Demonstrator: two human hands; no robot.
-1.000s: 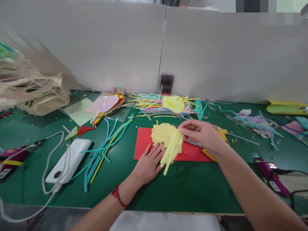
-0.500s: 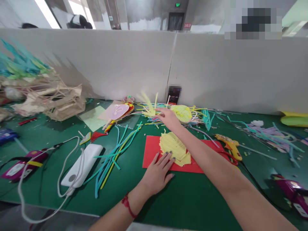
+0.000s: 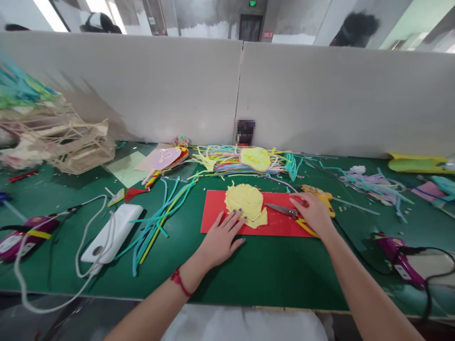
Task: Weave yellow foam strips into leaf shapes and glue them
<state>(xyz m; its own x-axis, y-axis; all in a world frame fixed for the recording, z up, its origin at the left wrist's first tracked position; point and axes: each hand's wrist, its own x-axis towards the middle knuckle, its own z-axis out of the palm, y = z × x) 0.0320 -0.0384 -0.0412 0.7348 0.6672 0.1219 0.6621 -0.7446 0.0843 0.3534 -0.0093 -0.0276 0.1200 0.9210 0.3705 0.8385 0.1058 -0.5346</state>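
Note:
A red board (image 3: 280,227) lies on the green table, with a yellow round piece (image 3: 245,201) on its left half. My left hand (image 3: 222,237) rests flat, fingers spread, its fingertips on the lower edge of the yellow piece. At the board's right end, my right hand (image 3: 311,208) is at scissors (image 3: 284,209) with yellow-and-red handles; its fingers are curled at the handles and their grip is partly hidden. Just behind that hand lies a yellow glue gun (image 3: 322,194). A bundle of coloured strips (image 3: 227,163) with a yellow oval on it lies behind the board.
Blue and yellow strips (image 3: 156,227) and a white power bank (image 3: 113,232) with a cable lie left. Purple devices (image 3: 401,260) sit at both sides. A grey partition (image 3: 159,90) closes the back. A stick frame model (image 3: 85,147) stands back left.
My right hand has moved from the strip bundle down and right to the scissors. A yellow fringed piece near its fingers now lies on the bundle's left end. The view has shifted slightly.

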